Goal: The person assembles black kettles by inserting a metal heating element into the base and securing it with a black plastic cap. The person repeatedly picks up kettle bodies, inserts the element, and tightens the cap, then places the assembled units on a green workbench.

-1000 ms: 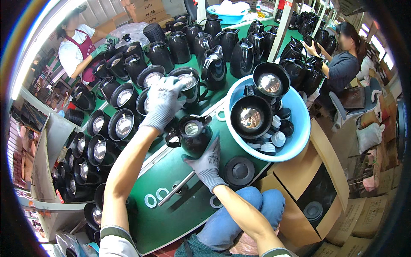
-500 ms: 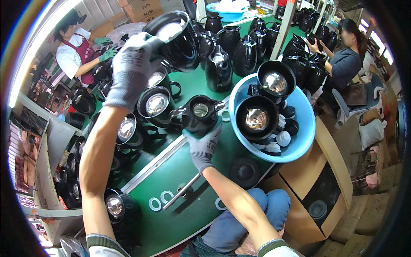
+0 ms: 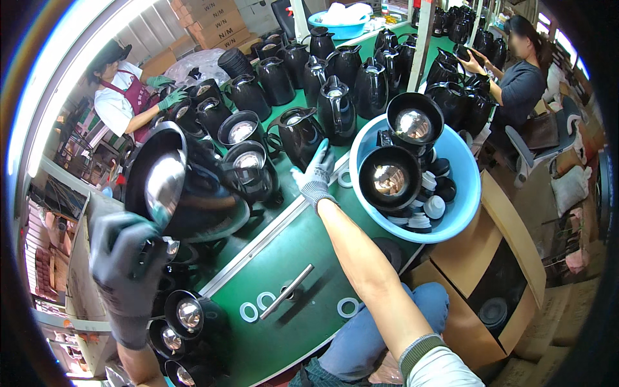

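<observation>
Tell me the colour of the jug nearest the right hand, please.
The jug is black, head view.

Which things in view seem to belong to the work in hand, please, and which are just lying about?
Apparently in the work:
black vessel, held in the left grip
black jug, at the open right grip

Apparently just lying about, untouched:
metal rod
white rings
blue basin
open cardboard box
stacked cartons
</observation>
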### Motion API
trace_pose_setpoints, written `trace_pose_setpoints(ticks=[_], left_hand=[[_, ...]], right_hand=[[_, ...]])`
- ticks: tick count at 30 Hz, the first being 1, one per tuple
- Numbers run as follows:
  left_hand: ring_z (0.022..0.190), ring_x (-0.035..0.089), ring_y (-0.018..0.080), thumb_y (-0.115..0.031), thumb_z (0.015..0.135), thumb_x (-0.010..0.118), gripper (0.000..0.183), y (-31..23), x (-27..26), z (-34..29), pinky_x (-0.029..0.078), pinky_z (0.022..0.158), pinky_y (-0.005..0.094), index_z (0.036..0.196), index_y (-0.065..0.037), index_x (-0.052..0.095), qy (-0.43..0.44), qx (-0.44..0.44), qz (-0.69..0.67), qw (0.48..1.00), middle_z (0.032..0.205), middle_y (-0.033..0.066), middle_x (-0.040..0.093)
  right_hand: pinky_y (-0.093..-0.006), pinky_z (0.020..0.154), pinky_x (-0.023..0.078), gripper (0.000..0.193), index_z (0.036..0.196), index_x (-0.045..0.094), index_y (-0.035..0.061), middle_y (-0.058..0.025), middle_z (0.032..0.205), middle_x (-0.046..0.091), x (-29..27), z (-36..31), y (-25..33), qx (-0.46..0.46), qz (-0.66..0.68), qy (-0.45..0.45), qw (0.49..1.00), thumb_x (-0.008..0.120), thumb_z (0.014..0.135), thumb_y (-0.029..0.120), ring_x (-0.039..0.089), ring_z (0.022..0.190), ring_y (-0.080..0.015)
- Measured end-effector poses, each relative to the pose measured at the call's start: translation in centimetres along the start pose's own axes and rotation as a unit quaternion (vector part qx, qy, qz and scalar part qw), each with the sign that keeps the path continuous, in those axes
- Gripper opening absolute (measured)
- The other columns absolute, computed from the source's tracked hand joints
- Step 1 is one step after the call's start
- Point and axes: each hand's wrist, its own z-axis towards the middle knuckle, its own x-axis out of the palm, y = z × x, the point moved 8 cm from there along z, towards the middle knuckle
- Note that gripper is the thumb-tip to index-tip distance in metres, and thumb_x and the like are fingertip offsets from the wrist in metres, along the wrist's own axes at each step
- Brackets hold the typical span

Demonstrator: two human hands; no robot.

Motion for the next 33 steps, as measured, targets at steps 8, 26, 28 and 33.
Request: trace_pose_setpoints(ticks=[8, 26, 28, 33], left_hand=[[0.089, 0.067, 0.0342, -0.008, 0.066, 0.084, 0.031, -3.2, 0.3, -6.8, 0.054, 0.078, 0.0426, 0.094, -0.006, 0.072, 0.073, -0.053, -0.108, 0.990, 0.094, 0.0123, 0.067], [0.119, 0.065, 0.0357, -0.014, 0.084, 0.079, 0.059, -12.3, 7.3, -21.0, 0.054, 0.101, 0.0437, 0.138, -0.001, 0.058, 0.118, 0.003, -0.281, 0.952, 0.135, 0.0189, 0.063], [0.123, 0.063, 0.0365, -0.009, 0.080, 0.079, 0.066, -13.2, 11.8, -25.9, 0.052, 0.103, 0.0442, 0.141, -0.001, 0.055, 0.205, -0.073, -0.473, 0.853, 0.139, 0.0211, 0.061], [0.125, 0.062, 0.0350, -0.008, 0.081, 0.078, 0.066, -16.2, 20.7, -30.5, 0.052, 0.104, 0.0439, 0.142, -0.002, 0.054, 0.342, -0.171, -0.541, 0.749, 0.140, 0.0200, 0.060]], right_hand=[[-0.0397, 0.121, 0.033, 0.078, 0.160, 0.027, 0.0000, -0.0284, 0.157, 0.041, -7.1, -7.4, -0.8, 0.036, 0.218, 0.122, 0.968, 0.063, 0.096, 0.025, 0.041, 0.146, -0.0392], [-0.0408, 0.108, 0.049, 0.056, 0.113, 0.062, 0.0001, -0.0234, 0.146, 0.056, -41.5, -39.9, -1.1, -0.247, 0.224, 0.075, 0.940, 0.095, 0.070, 0.018, 0.058, 0.134, -0.0334], [-0.0390, 0.109, 0.048, 0.057, 0.114, 0.063, -0.0014, -0.0198, 0.143, 0.060, -42.6, -41.4, -4.2, -0.133, 0.382, 0.032, 0.914, 0.096, 0.070, 0.013, 0.060, 0.130, -0.0263], [-0.0421, 0.107, 0.049, 0.058, 0.114, 0.065, 0.0025, -0.0205, 0.139, 0.060, -43.4, -44.6, -6.1, -0.105, 0.291, 0.038, 0.950, 0.093, 0.074, 0.034, 0.062, 0.125, -0.0298]])
